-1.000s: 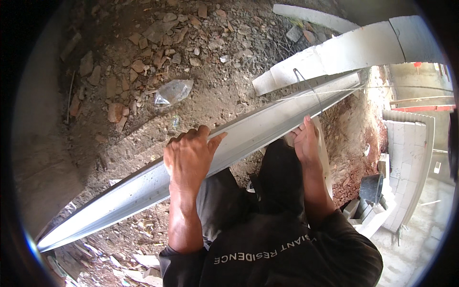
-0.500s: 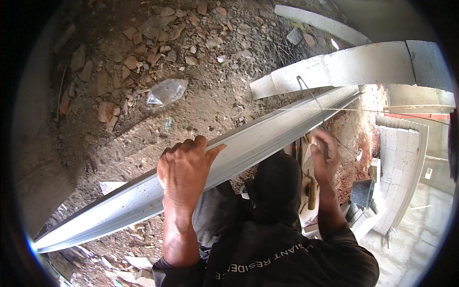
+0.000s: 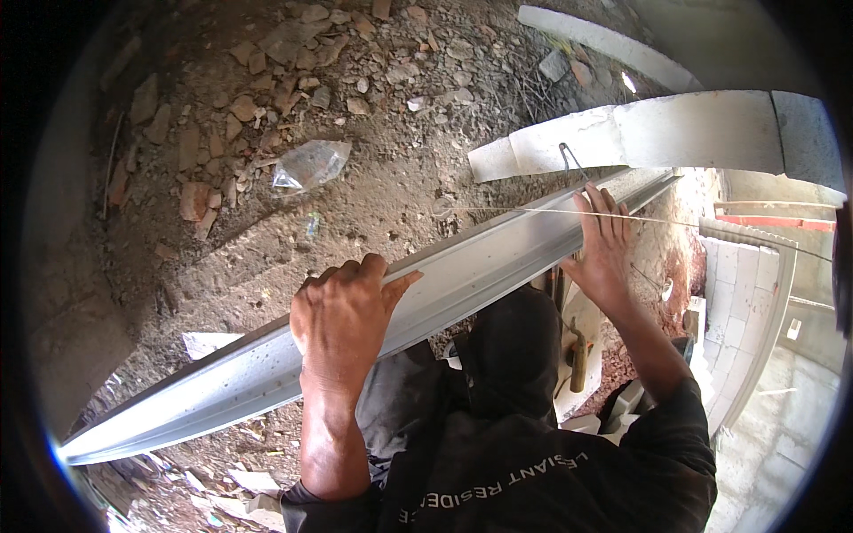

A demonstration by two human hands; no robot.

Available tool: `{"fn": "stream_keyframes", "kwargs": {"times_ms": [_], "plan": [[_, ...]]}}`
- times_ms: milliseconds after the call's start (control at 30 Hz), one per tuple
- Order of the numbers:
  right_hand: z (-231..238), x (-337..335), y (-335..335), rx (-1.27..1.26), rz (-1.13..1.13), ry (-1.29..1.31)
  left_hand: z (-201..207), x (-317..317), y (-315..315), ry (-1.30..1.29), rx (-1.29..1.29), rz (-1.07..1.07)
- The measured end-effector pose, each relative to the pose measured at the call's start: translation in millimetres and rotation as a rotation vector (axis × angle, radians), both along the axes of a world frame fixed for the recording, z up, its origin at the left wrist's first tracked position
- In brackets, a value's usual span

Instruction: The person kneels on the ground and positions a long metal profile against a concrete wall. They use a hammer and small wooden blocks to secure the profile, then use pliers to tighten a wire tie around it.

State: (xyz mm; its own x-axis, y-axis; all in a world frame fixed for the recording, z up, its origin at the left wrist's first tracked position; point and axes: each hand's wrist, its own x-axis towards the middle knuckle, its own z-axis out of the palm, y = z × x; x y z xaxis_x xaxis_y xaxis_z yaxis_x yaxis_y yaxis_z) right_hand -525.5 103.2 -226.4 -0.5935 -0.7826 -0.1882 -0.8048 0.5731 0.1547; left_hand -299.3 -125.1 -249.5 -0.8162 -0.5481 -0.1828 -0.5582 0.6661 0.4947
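Observation:
A long silver metal channel slants across my lap from lower left to upper right. My left hand is closed on it near its middle, the knuckles over the far edge and the thumb along the face. Nearer its right end, my right hand lies over the channel with fingers stretched out and thumb by the near edge. A bent thin metal rod shows just beyond those fingertips; its lower part is hidden by the hand. A taut pale string runs across the channel and past the right hand.
A row of pale blocks curves beyond the channel's right end. Broken stone and rubble cover the far ground, with a clear plastic bag on the dirt. A wooden-handled tool lies beside my right knee. Pale blockwork stands at the right.
My right hand has moved forward from beside the channel's near edge onto its face, fingers now stretched over it. My left hand keeps its hold, and the channel has barely shifted.

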Motion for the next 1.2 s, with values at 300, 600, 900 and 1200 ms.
{"fn": "stream_keyframes", "kwargs": {"times_ms": [300,600,900,1200], "plan": [[-20,11,1,-0.116,-0.023,0.030,1,-1,1,-0.018,-0.131,-0.032],[-24,2,0,-0.170,0.041,0.045,0,-2,0,0.053,-0.084,-0.015],[-25,6,-2,-0.159,0.025,0.067,-1,4,-1,0.138,-0.022,-0.038],[-23,7,-6,-0.162,0.031,0.073,4,4,-3,0.149,0.007,-0.051]]}}
